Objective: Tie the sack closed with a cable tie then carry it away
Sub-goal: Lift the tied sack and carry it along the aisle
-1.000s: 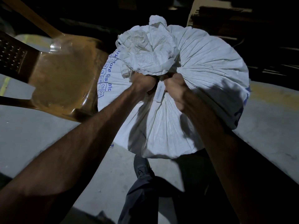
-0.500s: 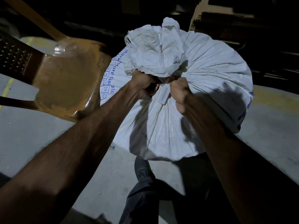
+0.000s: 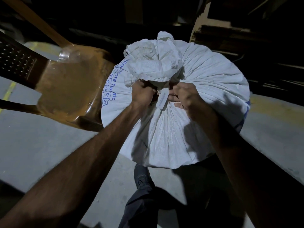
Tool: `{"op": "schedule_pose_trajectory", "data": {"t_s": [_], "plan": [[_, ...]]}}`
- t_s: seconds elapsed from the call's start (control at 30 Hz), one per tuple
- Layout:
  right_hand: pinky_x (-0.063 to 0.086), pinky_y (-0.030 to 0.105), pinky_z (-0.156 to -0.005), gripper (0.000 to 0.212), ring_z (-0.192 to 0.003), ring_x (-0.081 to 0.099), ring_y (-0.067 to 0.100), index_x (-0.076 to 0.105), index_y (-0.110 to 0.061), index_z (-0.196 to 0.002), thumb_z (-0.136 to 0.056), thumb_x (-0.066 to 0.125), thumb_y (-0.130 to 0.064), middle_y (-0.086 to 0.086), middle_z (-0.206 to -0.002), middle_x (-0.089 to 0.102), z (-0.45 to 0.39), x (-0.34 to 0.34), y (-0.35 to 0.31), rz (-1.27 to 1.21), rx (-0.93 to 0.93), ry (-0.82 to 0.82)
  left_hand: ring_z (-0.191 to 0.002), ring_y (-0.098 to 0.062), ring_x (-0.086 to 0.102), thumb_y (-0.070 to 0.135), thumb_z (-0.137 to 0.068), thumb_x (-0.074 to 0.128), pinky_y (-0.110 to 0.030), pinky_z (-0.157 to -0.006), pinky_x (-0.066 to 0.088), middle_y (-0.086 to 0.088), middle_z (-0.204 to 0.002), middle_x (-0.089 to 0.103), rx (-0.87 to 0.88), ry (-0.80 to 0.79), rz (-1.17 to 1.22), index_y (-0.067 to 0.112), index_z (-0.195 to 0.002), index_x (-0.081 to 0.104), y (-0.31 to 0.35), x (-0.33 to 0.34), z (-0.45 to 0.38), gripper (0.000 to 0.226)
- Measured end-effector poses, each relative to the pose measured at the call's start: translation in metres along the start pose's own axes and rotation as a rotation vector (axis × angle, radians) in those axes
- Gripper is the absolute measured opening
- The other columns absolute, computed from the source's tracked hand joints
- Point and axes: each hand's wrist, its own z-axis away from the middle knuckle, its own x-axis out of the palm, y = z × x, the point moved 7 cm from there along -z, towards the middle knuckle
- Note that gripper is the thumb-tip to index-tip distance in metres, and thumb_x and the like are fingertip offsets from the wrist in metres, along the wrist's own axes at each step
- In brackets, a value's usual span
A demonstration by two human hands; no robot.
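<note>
A full white woven sack [image 3: 205, 89] with blue print stands on the floor in front of me, its top gathered into a crumpled bunch [image 3: 153, 61]. My left hand [image 3: 142, 95] grips the gathered neck from the left. My right hand [image 3: 185, 96] is closed at the neck from the right. Between the two hands a small white tag [image 3: 162, 100] hangs at the neck. The tie itself around the neck is hidden by my fingers and by shadow.
A brown plastic chair [image 3: 65, 91] stands close on the sack's left. Dark pallets and cardboard [image 3: 230, 38] lie behind the sack. My shoe [image 3: 141, 176] and dark trouser leg are just below the sack on grey concrete floor [image 3: 41, 145].
Both hands stay clamped at the sack's neck. The right hand has loosened slightly and shifted right, so the white tag between the hands shows more fully.
</note>
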Motion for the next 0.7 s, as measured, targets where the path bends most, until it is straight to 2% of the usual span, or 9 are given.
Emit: {"op": "schedule_pose_trajectory", "data": {"t_s": [0.07, 0.1, 0.17, 0.23, 0.33, 0.4, 0.47, 0.53, 0.7], "plan": [[0.05, 0.03, -0.062, 0.022, -0.064, 0.072, 0.014, 0.066, -0.02, -0.079, -0.095, 0.053, -0.011, -0.005, -0.074, 0.073, 0.001, -0.014, -0.01, 0.119, -0.161, 0.085, -0.083, -0.016, 0.075, -0.008, -0.079, 0.065, -0.034, -0.077, 0.063, -0.002, -0.09, 0.08, 0.108, 0.096, -0.079, 0.01, -0.091, 0.079, -0.008, -0.007, 0.022, 0.026], [0.054, 0.035, -0.067, 0.018, -0.075, 0.074, 0.021, 0.069, -0.023, -0.081, -0.09, 0.056, -0.016, -0.004, -0.077, 0.073, 0.002, -0.024, -0.019, 0.258, -0.286, 0.157, -0.086, -0.011, 0.074, -0.001, -0.082, 0.069, -0.033, -0.081, 0.063, 0.001, -0.092, 0.08, 0.138, 0.125, -0.101, 0.012, -0.093, 0.079, -0.014, -0.01, 0.037, 0.021], [0.053, 0.041, -0.089, 0.015, -0.102, 0.068, 0.026, 0.072, -0.03, -0.101, -0.09, 0.066, -0.022, -0.001, -0.103, 0.071, 0.013, -0.039, -0.04, 0.626, -0.508, 0.256, -0.086, -0.011, 0.074, 0.016, -0.087, 0.073, -0.031, -0.08, 0.061, 0.005, -0.091, 0.078, 0.222, 0.12, -0.134, 0.016, -0.093, 0.079, -0.02, -0.01, 0.066, 0.008], [0.037, 0.045, -0.107, 0.037, -0.124, 0.057, 0.025, 0.067, -0.032, -0.127, -0.09, 0.072, -0.034, 0.0, -0.13, 0.061, 0.016, -0.046, -0.046, 0.91, -0.594, 0.195, -0.081, -0.017, 0.071, 0.028, -0.089, 0.073, -0.033, -0.07, 0.056, 0.005, -0.086, 0.076, 0.385, 0.068, -0.275, 0.016, -0.089, 0.078, -0.022, -0.004, 0.084, 0.013], [0.022, 0.049, -0.112, 0.05, -0.139, 0.049, 0.022, 0.061, -0.034, -0.14, -0.092, 0.067, -0.05, -0.001, -0.148, 0.055, -0.002, -0.054, -0.031, 1.104, -0.537, 0.021, -0.08, -0.022, 0.061, 0.035, -0.089, 0.065, -0.04, -0.072, 0.049, 0.004, -0.083, 0.069, 0.521, 0.037, -0.512, 0.02, -0.086, 0.075, -0.031, 0.001, 0.078, 0.018], [0.024, 0.046, -0.105, 0.045, -0.131, 0.054, 0.022, 0.068, -0.032, -0.13, -0.091, 0.067, -0.054, -0.003, -0.138, 0.062, -0.011, -0.054, -0.025, 1.143, -0.561, 0.053, -0.08, -0.026, 0.057, 0.03, -0.092, 0.058, -0.04, -0.072, 0.043, 0.002, -0.08, 0.063, 0.547, 0.068, -0.575, 0.019, -0.08, 0.066, -0.03, 0.0, 0.07, 0.018], [0.026, 0.044, -0.097, 0.039, -0.119, 0.06, 0.025, 0.071, -0.029, -0.12, -0.092, 0.065, -0.056, -0.003, -0.123, 0.071, -0.012, -0.053, -0.029, 1.095, -0.569, 0.106, -0.073, -0.029, 0.055, 0.026, -0.099, 0.055, -0.037, -0.063, 0.032, -0.004, -0.074, 0.059, 0.522, 0.126, -0.489, 0.011, -0.078, 0.056, -0.02, -0.007, 0.066, 0.025], [0.029, 0.043, -0.094, 0.037, -0.112, 0.064, 0.032, 0.068, -0.024, -0.115, -0.097, 0.059, -0.055, 0.003, -0.112, 0.076, -0.01, -0.051, -0.033, 1.019, -0.553, 0.101, -0.067, -0.025, 0.05, 0.026, -0.106, 0.052, -0.039, -0.061, 0.032, -0.003, -0.068, 0.053, 0.49, 0.174, -0.364, 0.006, -0.08, 0.051, -0.007, -0.017, 0.066, 0.033], [0.05, 0.046, -0.1, 0.053, -0.122, 0.064, 0.038, 0.063, -0.027, -0.128, -0.098, 0.045, -0.067, 0.006, -0.126, 0.074, 0.007, -0.068, -0.043, 0.808, -0.477, 0.186, -0.07, -0.017, 0.047, 0.016, -0.107, 0.054, -0.029, -0.062, 0.036, 0.005, -0.069, 0.048, 0.467, 0.175, -0.308, 0.007, -0.08, 0.049, 0.015, -0.036, 0.069, 0.029]]}}
